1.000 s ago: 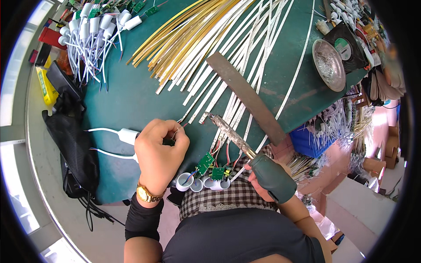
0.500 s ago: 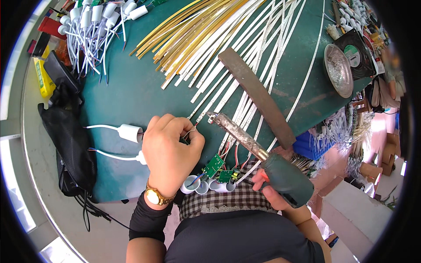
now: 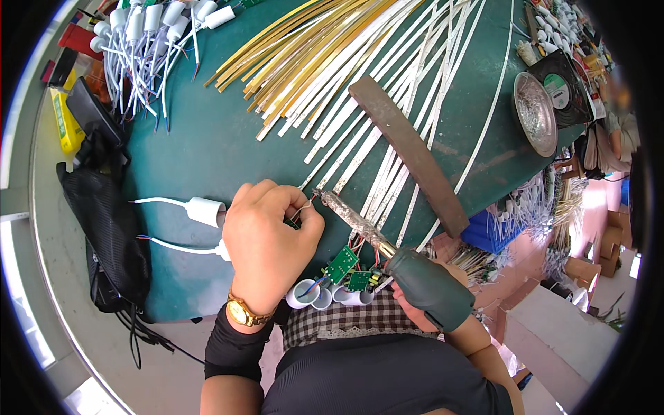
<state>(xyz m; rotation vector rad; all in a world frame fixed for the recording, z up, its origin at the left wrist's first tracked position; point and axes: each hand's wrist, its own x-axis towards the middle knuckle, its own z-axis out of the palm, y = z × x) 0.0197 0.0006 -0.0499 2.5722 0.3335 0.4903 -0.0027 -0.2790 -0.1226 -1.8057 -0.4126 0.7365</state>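
Wires are sitting toward desk's near edge, L hand grip pinching them, R hand grip holding soldering iron. Approx. 2 boards are already showing wires; many strips are lying w/o any visible.

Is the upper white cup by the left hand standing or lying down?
Lying down: the white cup has its open end facing the left hand, its cable pointing the other way.
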